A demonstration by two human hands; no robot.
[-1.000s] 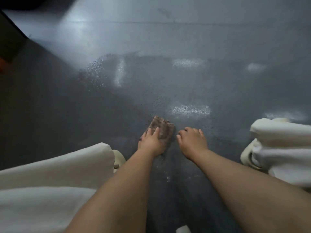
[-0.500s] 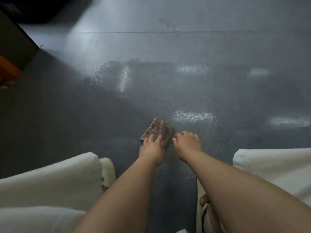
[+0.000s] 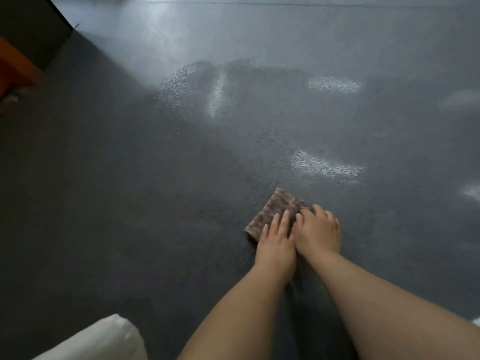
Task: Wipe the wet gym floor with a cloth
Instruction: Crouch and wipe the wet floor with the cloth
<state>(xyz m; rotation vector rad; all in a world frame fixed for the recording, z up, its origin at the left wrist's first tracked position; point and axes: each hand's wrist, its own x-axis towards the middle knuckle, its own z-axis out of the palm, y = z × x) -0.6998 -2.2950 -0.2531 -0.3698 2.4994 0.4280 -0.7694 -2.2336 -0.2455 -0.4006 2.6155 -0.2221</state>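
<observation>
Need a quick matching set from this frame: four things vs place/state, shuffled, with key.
1. cloth
2. left hand
3. shiny wet patch
4. orange object

A. far left edge of view
B. fingers flat on the cloth
C. on the floor under both hands
D. on the floor beyond the cloth

Pairs: 1-C, 2-B, 3-D, 4-A

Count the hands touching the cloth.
2. The left hand lies flat on the near part of the cloth; the right hand rests on its right edge, beside the left.
</observation>
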